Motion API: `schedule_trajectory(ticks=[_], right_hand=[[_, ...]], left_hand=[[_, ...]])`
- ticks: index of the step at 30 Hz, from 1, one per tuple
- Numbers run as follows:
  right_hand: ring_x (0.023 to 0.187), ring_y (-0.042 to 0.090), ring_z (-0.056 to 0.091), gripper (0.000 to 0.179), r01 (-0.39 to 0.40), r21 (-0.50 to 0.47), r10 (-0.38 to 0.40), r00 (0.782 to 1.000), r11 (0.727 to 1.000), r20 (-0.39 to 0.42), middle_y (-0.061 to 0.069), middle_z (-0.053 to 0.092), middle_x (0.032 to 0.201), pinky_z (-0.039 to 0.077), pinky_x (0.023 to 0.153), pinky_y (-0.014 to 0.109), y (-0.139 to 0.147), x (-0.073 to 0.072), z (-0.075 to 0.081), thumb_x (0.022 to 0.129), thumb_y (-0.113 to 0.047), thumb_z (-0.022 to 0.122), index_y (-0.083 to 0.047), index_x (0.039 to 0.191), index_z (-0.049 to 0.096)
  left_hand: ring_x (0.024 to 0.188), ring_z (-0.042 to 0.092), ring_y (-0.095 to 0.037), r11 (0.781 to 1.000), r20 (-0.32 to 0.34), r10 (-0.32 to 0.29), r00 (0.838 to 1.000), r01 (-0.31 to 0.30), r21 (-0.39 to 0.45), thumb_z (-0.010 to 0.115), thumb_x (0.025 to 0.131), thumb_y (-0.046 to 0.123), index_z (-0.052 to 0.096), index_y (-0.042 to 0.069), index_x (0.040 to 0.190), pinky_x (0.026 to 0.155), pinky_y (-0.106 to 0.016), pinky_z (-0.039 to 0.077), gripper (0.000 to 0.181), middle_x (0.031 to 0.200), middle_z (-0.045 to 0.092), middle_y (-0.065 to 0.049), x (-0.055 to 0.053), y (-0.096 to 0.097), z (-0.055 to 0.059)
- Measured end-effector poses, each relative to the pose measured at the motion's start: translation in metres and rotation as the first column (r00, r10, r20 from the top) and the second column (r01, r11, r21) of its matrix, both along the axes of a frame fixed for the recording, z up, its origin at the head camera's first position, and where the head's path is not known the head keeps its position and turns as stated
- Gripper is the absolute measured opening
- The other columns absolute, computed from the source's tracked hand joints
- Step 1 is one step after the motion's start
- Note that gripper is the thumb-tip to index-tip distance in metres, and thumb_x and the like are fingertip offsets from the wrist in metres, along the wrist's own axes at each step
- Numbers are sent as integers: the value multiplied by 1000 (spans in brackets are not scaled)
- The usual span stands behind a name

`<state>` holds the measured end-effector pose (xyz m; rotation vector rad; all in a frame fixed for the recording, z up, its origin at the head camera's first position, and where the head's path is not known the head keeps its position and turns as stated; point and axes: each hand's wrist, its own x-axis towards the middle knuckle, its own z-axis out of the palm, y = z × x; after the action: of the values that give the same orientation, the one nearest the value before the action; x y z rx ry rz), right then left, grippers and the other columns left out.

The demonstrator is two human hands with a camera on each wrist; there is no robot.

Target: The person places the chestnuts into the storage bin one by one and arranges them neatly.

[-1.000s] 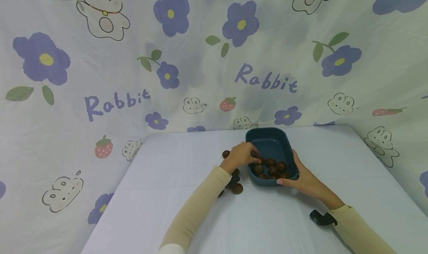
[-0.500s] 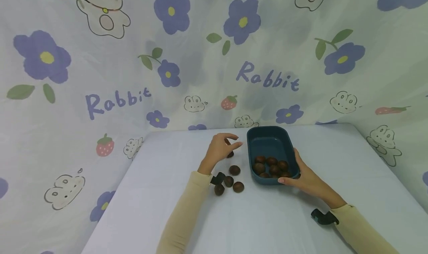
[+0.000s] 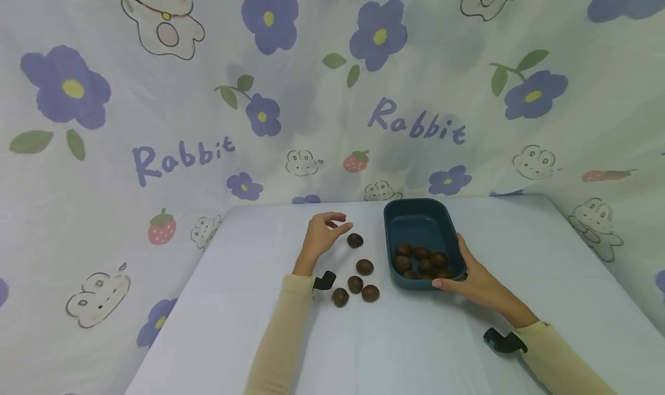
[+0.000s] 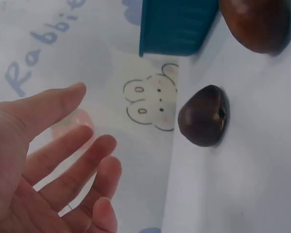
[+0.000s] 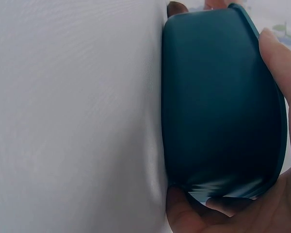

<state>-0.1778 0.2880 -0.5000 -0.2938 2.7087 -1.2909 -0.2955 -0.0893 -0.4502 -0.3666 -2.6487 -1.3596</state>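
My left hand hovers above the table, left of the nearest loose chestnut. Its thumb and fingers are spread and relaxed, with nothing between them. That brown, glossy chestnut lies right of the fingers in the left wrist view. Several more chestnuts are scattered nearer the front. My right hand grips the near right corner of a dark teal rectangular box, thumb on its rim. Several chestnuts lie inside at the box's near end. The right wrist view shows fingers curled round the box wall.
A white cloth covers the table. Behind it hangs a curtain printed with rabbits and flowers. A black strap-like piece sits at the right wrist, and a similar one at the left.
My left hand was over the box with its fingers at the chestnuts inside, then drew back left, off the box. The right hand keeps its hold on the box.
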Motion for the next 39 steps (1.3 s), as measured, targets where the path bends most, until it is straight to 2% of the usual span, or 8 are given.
schedule_trajectory(ticks=[4,8,13,19,28,34,39], right_hand=[[154,60,13,129,-3,-17,3,1000,1000,-8,22,-5,174,26,110,81,0,0,0,88,-45,80,-22,163,-22],[154,60,13,129,-5,-19,5,1000,1000,-11,22,-4,174,25,110,81,-1,0,0,87,-44,80,-24,163,-22],[154,60,13,130,-2,-18,2,1000,1000,-5,23,-4,174,24,111,81,-1,1,1,87,-44,81,-24,163,-23],[154,61,12,130,3,-8,-3,1000,1000,7,24,-5,173,23,111,81,-2,2,1,87,-45,80,-19,163,-22],[154,59,13,129,3,-17,-3,1000,1000,-9,21,-5,174,23,111,82,-1,0,0,87,-44,80,-28,162,-23],[154,60,13,129,7,-12,-7,1000,1000,-2,23,-4,174,23,111,81,-2,-1,1,87,-44,80,-22,163,-22],[153,61,14,129,8,-3,-8,1000,1000,-2,24,-4,173,24,111,81,-3,-2,0,87,-45,80,-19,164,-21]], left_hand=[[102,71,-26,1000,14,11,1000,-11,6,81,90,32,76,10,120,84,-35,56,37,118,78,-9,-4,-5,-7],[102,70,-26,999,58,24,998,-25,22,82,89,30,75,7,121,81,-31,54,39,117,77,-9,-7,-7,-14],[99,69,-24,1000,135,-9,991,7,14,83,88,30,74,2,122,75,-28,54,44,119,77,-11,-8,-4,-24],[100,70,-25,999,208,-34,978,38,-17,84,87,30,73,3,124,76,-31,55,47,122,76,-13,-7,-1,-29],[102,69,-25,993,233,-42,971,67,-100,87,83,24,72,5,125,81,-33,55,48,121,76,-10,-11,1,-29],[98,67,-23,988,238,-45,970,78,-133,89,80,21,74,6,123,81,-31,52,48,117,77,-8,-11,1,-32],[95,67,-21,985,217,-51,975,85,-150,91,77,21,74,6,122,83,-32,53,50,114,77,-9,-11,2,-34]])
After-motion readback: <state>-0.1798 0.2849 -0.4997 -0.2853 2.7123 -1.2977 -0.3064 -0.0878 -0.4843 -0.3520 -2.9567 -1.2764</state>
